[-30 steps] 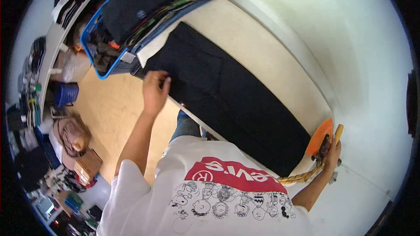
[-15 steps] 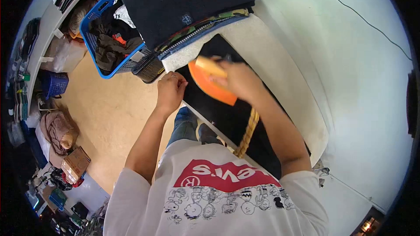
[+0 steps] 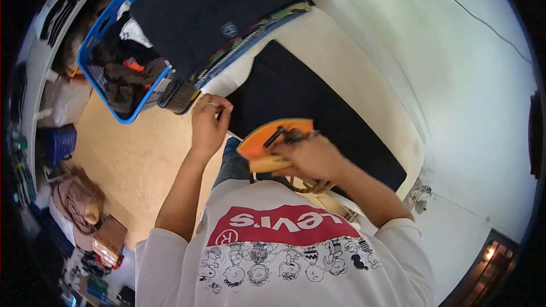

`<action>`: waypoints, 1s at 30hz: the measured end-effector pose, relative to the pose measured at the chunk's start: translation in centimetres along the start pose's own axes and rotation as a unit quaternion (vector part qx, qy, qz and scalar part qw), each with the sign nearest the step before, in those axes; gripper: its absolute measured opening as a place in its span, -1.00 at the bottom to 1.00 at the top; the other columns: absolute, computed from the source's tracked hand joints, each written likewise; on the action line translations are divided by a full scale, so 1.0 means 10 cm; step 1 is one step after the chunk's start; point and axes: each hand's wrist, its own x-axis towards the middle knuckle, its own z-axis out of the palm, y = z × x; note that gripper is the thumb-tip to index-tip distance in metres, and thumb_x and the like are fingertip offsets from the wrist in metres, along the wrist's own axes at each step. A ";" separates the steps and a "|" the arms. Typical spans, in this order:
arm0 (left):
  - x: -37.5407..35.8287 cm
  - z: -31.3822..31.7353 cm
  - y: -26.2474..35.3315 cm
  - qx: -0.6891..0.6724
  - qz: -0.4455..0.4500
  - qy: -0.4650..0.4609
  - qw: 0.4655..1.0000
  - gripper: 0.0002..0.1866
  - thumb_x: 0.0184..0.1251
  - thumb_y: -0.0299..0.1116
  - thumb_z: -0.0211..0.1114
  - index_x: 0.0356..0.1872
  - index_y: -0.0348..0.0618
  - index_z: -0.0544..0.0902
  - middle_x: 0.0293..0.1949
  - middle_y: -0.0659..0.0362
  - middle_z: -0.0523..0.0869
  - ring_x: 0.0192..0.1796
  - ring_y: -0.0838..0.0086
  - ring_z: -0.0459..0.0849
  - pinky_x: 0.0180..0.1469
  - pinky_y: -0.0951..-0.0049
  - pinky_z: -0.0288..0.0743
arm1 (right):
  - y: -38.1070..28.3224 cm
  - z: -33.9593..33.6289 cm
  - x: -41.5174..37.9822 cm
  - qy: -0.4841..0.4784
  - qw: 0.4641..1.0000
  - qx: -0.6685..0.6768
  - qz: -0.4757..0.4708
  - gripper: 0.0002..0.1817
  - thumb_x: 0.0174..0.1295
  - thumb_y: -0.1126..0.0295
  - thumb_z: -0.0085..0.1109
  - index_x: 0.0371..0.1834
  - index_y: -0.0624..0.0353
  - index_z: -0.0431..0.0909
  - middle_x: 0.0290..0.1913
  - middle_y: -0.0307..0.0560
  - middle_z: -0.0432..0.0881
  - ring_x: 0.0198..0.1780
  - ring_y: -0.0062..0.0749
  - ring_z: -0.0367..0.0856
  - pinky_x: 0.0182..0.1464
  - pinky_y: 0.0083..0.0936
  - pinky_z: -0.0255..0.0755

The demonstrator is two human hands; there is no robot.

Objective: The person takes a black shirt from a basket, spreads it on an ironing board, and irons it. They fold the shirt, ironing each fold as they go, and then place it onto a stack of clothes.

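Note:
My right hand (image 3: 313,159) is wrapped round an orange clothes iron (image 3: 267,136), which has a yellowish handle part and a twisted tan cord (image 3: 310,186). The iron is over the near edge of a black garment (image 3: 324,108), which lies flat on a pale ironing board (image 3: 341,45). My left hand (image 3: 210,122), with a ring on one finger, is at the garment's left edge. Its fingers are bent and the thumb and index tips come together right at the cloth; what lies between them is hidden.
A folded stack of clothes (image 3: 227,11), black on top, lies at the board's far end. Beside it a blue basket (image 3: 128,116) holds crumpled clothes. Shelves and a cardboard box (image 3: 109,239) stand on the left. A pale wall (image 3: 472,91) rises on the right.
The iron has come toward my body and turned, from the garment's upper part to its near edge. My left hand stays by the garment's left edge. The view has shifted a little.

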 end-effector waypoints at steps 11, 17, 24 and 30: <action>0.33 0.66 0.77 0.064 0.176 -0.067 0.980 -0.95 0.25 -0.49 0.28 -0.29 -0.20 0.66 -0.27 0.08 0.64 -0.14 0.16 0.59 -0.07 0.20 0.35 | 0.77 0.64 -1.01 0.367 0.852 0.179 0.328 -0.36 0.27 -0.15 0.18 0.11 0.22 0.53 -0.21 0.21 0.71 -0.16 0.13 0.71 -0.10 -0.08 0.56; -0.14 1.48 1.29 0.108 0.272 -0.212 0.933 -0.73 0.23 -0.52 0.33 -0.03 -0.15 0.65 -0.04 0.08 0.66 0.05 0.18 0.58 0.15 0.15 0.34 | 1.75 1.81 -2.88 0.478 0.641 0.258 0.543 -0.50 0.32 -0.04 0.21 -0.15 0.29 0.61 -0.48 -0.07 0.63 -0.52 -0.32 0.57 -0.44 -0.41 0.40; -0.92 2.23 1.74 0.115 0.335 -0.407 0.842 -0.47 0.25 -0.41 0.35 0.28 -0.02 0.51 0.33 0.07 0.46 0.44 0.14 0.34 0.51 -0.11 0.02 | 2.56 2.66 -4.48 0.524 0.499 0.376 0.579 -0.53 0.29 -0.04 0.25 -0.17 0.23 0.59 -0.59 -0.27 0.48 -0.64 -0.55 0.37 -0.60 -0.47 0.21; -1.18 2.47 1.83 0.128 0.358 -0.480 0.791 -0.62 0.25 -0.41 0.34 0.11 -0.10 0.60 0.23 0.08 0.53 0.37 0.16 0.41 0.47 -0.04 0.12 | 2.41 2.71 -4.30 0.570 0.576 -0.013 0.586 -0.47 0.26 0.04 0.29 0.03 0.32 0.53 -0.17 0.12 0.63 -0.15 0.01 0.58 -0.12 -0.15 0.41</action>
